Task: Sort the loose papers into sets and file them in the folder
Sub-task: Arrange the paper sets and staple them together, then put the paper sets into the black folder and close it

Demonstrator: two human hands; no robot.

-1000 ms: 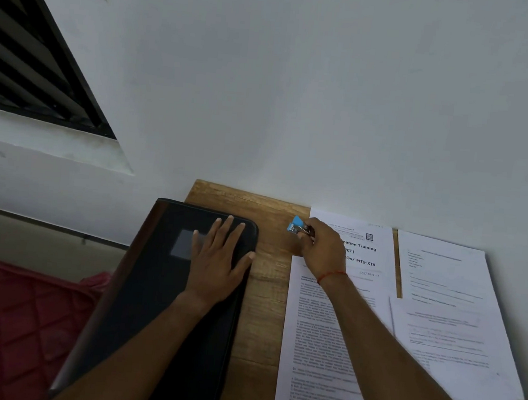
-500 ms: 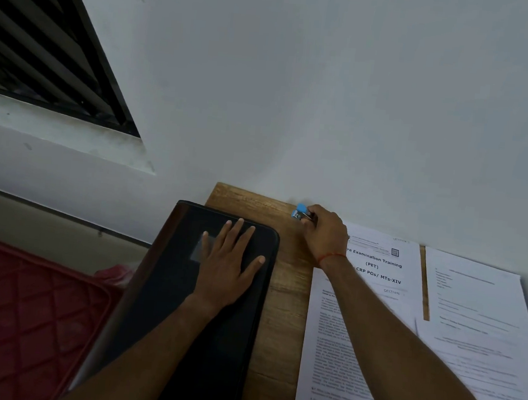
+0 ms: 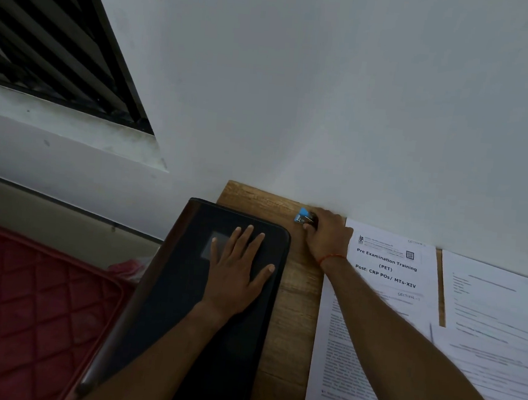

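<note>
While the left hand (image 3: 234,270) lies flat, fingers spread, on the closed folder (image 3: 180,336), the right hand (image 3: 328,237) grips a stapler (image 3: 302,216) by the wall, papers (image 3: 384,306) alongside seemingly awaiting filing once it opens.

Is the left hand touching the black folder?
Touching: the head view shows the left hand lying flat, fingers spread, on the black folder.

A white wall (image 3: 329,94) meets the wooden table's (image 3: 291,314) far edge; a dark louvred window (image 3: 46,46) sits upper left, a red quilted mat (image 3: 23,306), perhaps, below it.
</note>
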